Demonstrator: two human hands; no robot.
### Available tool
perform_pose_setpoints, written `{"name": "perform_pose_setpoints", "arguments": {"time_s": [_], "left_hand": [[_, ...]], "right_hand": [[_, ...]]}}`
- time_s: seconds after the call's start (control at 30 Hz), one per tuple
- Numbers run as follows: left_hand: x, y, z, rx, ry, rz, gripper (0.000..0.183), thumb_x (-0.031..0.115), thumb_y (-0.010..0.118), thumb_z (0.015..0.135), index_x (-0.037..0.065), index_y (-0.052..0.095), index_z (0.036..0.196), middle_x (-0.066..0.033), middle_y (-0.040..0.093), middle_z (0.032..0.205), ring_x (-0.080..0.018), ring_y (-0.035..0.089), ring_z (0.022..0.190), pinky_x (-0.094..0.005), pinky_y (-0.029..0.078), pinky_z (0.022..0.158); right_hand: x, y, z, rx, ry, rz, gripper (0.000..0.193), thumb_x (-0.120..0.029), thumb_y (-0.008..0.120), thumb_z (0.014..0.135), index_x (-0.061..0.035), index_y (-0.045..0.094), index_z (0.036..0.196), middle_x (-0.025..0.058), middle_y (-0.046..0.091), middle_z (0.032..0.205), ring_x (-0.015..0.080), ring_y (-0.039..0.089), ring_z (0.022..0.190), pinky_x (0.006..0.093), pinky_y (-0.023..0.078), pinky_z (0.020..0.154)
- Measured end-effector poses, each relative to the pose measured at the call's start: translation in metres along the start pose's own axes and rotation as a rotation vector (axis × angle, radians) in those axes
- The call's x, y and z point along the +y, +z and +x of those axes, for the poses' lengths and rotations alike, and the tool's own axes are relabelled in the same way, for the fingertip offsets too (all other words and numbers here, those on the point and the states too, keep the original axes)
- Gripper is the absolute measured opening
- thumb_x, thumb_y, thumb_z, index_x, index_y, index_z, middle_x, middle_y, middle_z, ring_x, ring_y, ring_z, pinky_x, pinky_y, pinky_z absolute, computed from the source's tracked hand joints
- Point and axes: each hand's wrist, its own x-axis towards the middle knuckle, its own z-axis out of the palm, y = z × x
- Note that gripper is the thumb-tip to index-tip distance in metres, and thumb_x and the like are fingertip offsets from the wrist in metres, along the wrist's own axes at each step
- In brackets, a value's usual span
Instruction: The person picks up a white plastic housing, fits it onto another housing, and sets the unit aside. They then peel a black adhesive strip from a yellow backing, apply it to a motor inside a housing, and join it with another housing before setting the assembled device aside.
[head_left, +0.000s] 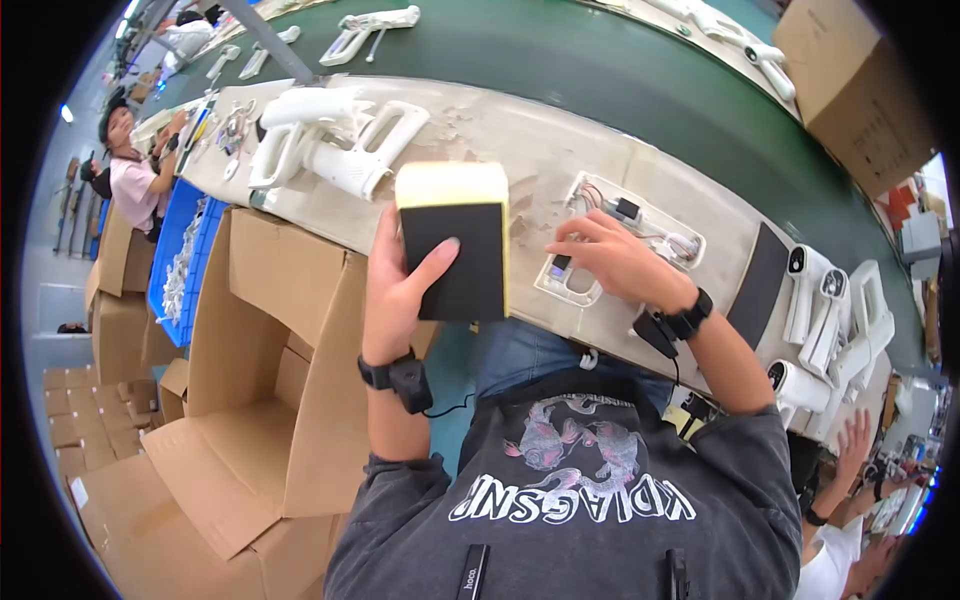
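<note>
My left hand (pixel 405 290) is closed around a thick block of stacked sheets (pixel 458 262), its flat face black and its edges pale yellow. The thumb lies across the black face, and the fingers are behind it. Lower on the bench rests a white plastic housing half (pixel 692 243) with wires and small electronic parts. My right hand (pixel 622 262) is over this housing, fingers bent and slightly apart. Beneath its fingertips a small dark and purple part (pixel 557 268) shows at the housing's handle end. I see nothing held in that hand.
White gun-shaped housings (pixel 345 140) lie at the left of the bench; more white units (pixel 825 300) stand at the right beside a dark mat (pixel 758 285). Beyond runs a green conveyor (pixel 480 60). Open cardboard boxes (pixel 290 270) and a blue crate (pixel 190 260) are left. Other people work at both sides.
</note>
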Motion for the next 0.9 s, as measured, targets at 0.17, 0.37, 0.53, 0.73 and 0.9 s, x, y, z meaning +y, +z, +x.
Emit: {"name": "perform_pose_setpoints", "arguments": {"time_s": [0.17,0.37,0.53,0.73,0.9], "left_hand": [[-0.023,0.001,0.063,-0.074,0.056,0.014,0.078,0.010,0.075,0.091,0.002,0.030,0.153,-0.0174,0.061,0.132,-0.0247,0.060,0.121,-0.0360,0.050,0.100],[-0.074,-0.063,0.126,0.418,0.266,1.185,0.072,0.037,0.080,0.083,0.001,0.052,0.137,-0.0201,0.057,0.129,-0.0418,0.051,0.124,-0.0534,0.038,0.106],[-0.002,-0.162,0.200,0.637,0.093,1.620,0.101,0.054,0.085,0.072,0.002,0.041,0.146,-0.0300,0.039,0.150,-0.0474,0.034,0.142,-0.0630,0.028,0.114],[0.029,-0.249,0.227,0.472,-0.439,1.581,0.124,0.055,0.087,0.067,0.000,0.020,0.155,-0.0319,0.036,0.155,-0.0477,0.032,0.146,-0.0688,0.020,0.117],[0.025,-0.283,0.235,0.511,-0.258,1.481,0.123,0.051,0.088,0.067,-0.001,0.018,0.155,-0.0311,0.040,0.152,-0.0460,0.038,0.142,-0.0601,0.030,0.116]], "right_hand": [[-0.014,-0.017,-0.024,0.166,0.171,0.135,0.032,0.010,0.059,0.087,-0.0044,0.071,0.113,0.0116,0.062,0.116,0.0306,0.058,0.107,0.0379,0.047,0.096],[-0.036,-0.027,-0.068,0.198,0.261,0.141,0.024,0.009,0.057,0.091,-0.0013,0.070,0.109,0.0132,0.064,0.110,0.0309,0.062,0.106,0.0369,0.049,0.093],[-0.059,-0.044,-0.102,0.329,0.524,0.168,0.021,0.007,0.059,0.091,0.0000,0.070,0.108,0.0132,0.065,0.105,0.0296,0.064,0.100,0.0345,0.049,0.090],[-0.053,-0.040,-0.128,0.412,0.588,0.148,0.020,0.007,0.060,0.091,-0.0003,0.070,0.108,0.0112,0.065,0.101,0.0235,0.063,0.087,0.0307,0.050,0.080],[-0.053,-0.037,-0.125,0.428,0.623,0.162,0.018,0.005,0.061,0.092,-0.0008,0.070,0.107,0.0122,0.066,0.102,0.0271,0.065,0.088,0.0323,0.051,0.078]]}}
